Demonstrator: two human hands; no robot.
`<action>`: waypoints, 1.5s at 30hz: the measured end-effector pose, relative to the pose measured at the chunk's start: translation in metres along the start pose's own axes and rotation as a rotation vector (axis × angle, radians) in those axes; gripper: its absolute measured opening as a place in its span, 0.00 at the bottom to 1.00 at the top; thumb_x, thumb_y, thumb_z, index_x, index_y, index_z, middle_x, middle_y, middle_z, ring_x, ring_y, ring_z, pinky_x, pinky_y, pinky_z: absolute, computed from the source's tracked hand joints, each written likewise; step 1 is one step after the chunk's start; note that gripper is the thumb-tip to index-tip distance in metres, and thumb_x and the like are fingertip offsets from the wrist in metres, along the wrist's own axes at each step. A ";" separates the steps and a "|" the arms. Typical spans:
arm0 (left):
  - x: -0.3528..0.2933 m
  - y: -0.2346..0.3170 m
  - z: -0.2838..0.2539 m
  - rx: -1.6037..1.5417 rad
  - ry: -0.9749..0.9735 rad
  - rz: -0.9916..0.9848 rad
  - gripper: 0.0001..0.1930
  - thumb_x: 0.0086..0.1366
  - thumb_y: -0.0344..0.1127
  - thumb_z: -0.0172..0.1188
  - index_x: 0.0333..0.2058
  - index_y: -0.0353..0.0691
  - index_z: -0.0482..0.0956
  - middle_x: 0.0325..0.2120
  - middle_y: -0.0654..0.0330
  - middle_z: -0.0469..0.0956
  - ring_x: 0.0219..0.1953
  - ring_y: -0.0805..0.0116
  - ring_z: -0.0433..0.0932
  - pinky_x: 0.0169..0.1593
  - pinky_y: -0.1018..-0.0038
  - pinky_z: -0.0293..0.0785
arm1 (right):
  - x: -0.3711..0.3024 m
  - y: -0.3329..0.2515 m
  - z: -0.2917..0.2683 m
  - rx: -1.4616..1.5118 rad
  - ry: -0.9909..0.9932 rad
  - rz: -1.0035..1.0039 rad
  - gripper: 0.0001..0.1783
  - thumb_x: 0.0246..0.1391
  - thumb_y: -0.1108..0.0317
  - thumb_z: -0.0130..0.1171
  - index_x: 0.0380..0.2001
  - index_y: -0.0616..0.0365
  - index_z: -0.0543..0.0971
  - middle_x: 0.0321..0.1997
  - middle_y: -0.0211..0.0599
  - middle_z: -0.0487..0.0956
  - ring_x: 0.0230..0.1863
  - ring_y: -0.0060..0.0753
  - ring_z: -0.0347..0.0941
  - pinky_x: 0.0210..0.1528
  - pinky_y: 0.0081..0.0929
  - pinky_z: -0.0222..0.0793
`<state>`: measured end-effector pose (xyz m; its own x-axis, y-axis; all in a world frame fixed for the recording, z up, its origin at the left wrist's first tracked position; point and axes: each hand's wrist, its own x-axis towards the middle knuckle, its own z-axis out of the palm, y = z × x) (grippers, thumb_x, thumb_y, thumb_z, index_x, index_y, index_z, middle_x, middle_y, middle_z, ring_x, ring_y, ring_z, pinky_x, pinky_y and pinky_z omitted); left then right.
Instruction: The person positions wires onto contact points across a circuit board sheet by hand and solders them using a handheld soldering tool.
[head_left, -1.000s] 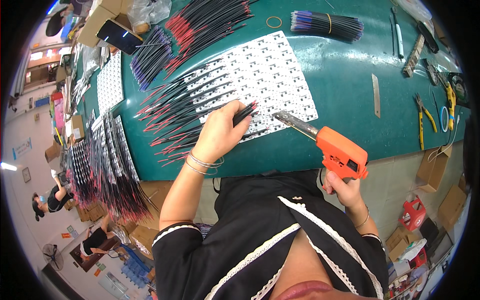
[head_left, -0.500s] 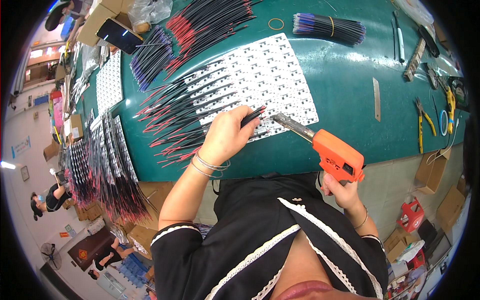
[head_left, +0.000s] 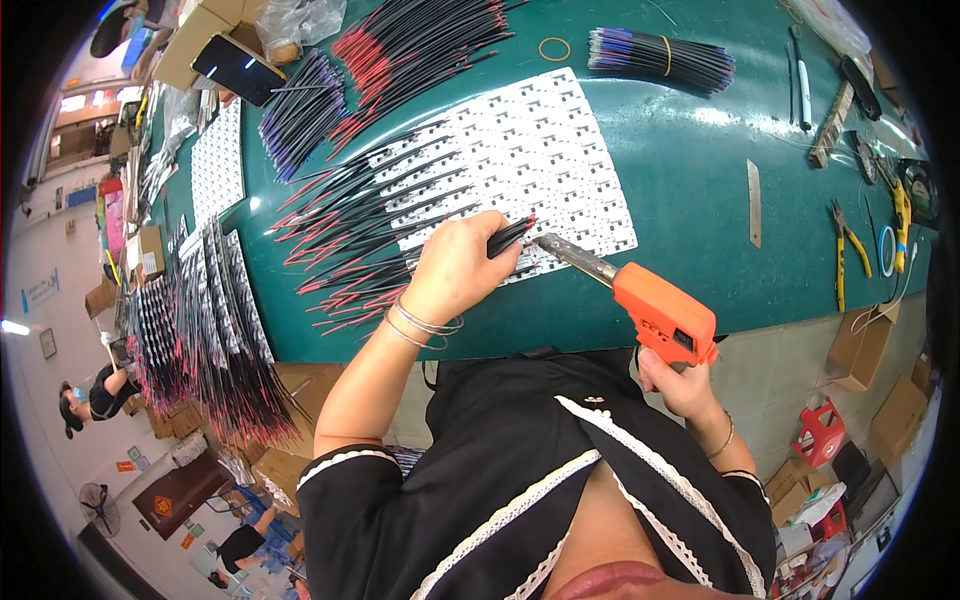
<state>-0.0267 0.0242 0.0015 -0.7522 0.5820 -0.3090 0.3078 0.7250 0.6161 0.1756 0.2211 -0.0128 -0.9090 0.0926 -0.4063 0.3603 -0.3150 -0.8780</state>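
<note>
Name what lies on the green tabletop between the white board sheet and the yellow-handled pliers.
In the head view, a flat metal strip lies between the white board sheet and the yellow-handled pliers, with green tabletop showing either side.

Green tabletop (head_left: 690, 270), far left: 1 smartphone (head_left: 237, 70), screen lit, just beside a cardboard box (head_left: 198, 42) and a crumpled clear plastic bag (head_left: 295, 28). Top middle: 1 loose rubber band (head_left: 554, 59). Right side: flat metal strip (head_left: 754, 205), yellow-handled pliers (head_left: 841, 272), white marker pen (head_left: 804, 92), small blue coil (head_left: 886, 255). Floor, right: red plastic stool (head_left: 818, 435) near an open carton (head_left: 862, 352). Far left background: pedestal fan (head_left: 97, 507), brown door (head_left: 180, 492), 2 people, 1 in a face mask (head_left: 81, 396).
</note>
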 end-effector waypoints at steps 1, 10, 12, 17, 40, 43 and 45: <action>0.000 0.000 0.000 0.000 0.000 -0.001 0.10 0.50 0.35 0.60 0.22 0.34 0.73 0.12 0.55 0.70 0.13 0.68 0.68 0.21 0.73 0.64 | 0.000 0.000 0.000 0.007 0.003 0.004 0.19 0.48 0.74 0.54 0.45 0.66 0.67 0.21 0.29 0.72 0.16 0.14 0.64 0.16 0.14 0.62; 0.000 0.001 0.002 0.014 0.000 0.006 0.08 0.49 0.34 0.59 0.22 0.35 0.73 0.13 0.53 0.71 0.15 0.61 0.70 0.23 0.71 0.65 | -0.003 0.000 -0.003 -0.011 0.012 -0.011 0.18 0.49 0.74 0.53 0.44 0.65 0.67 0.20 0.29 0.71 0.15 0.15 0.64 0.16 0.15 0.62; 0.000 0.000 0.003 0.025 0.012 0.018 0.08 0.49 0.34 0.59 0.22 0.35 0.73 0.14 0.52 0.72 0.16 0.58 0.71 0.24 0.70 0.66 | -0.004 0.002 -0.004 -0.005 0.009 -0.034 0.17 0.49 0.74 0.53 0.44 0.65 0.67 0.20 0.29 0.71 0.15 0.15 0.64 0.16 0.15 0.62; 0.000 0.001 0.003 0.033 0.006 0.010 0.09 0.50 0.35 0.58 0.21 0.34 0.72 0.14 0.51 0.71 0.17 0.55 0.71 0.24 0.69 0.66 | -0.005 0.000 -0.004 0.011 0.013 -0.032 0.17 0.49 0.75 0.53 0.44 0.65 0.67 0.20 0.29 0.71 0.14 0.15 0.64 0.16 0.15 0.62; 0.001 -0.004 -0.004 0.120 -0.077 0.188 0.09 0.56 0.35 0.55 0.29 0.34 0.70 0.15 0.47 0.70 0.21 0.49 0.71 0.26 0.66 0.65 | 0.000 -0.006 -0.004 0.015 0.046 -0.057 0.17 0.50 0.67 0.50 0.40 0.70 0.65 0.13 0.32 0.67 0.10 0.19 0.60 0.14 0.16 0.57; 0.002 -0.001 -0.009 0.031 -0.007 0.097 0.08 0.58 0.33 0.53 0.32 0.33 0.70 0.20 0.48 0.71 0.24 0.49 0.71 0.29 0.66 0.66 | 0.003 -0.007 -0.004 0.106 0.036 -0.082 0.10 0.51 0.71 0.52 0.35 0.67 0.69 0.16 0.30 0.69 0.12 0.18 0.64 0.13 0.15 0.60; 0.003 -0.006 -0.010 0.040 0.200 0.325 0.07 0.58 0.31 0.53 0.33 0.33 0.70 0.24 0.50 0.72 0.25 0.49 0.70 0.30 0.66 0.66 | 0.004 -0.008 -0.003 0.104 0.039 -0.074 0.10 0.50 0.72 0.52 0.35 0.67 0.69 0.16 0.30 0.69 0.12 0.18 0.64 0.14 0.15 0.60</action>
<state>-0.0370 0.0179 0.0042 -0.7091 0.7035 0.0476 0.5685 0.5304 0.6289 0.1700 0.2272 -0.0077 -0.9228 0.1547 -0.3530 0.2676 -0.4018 -0.8757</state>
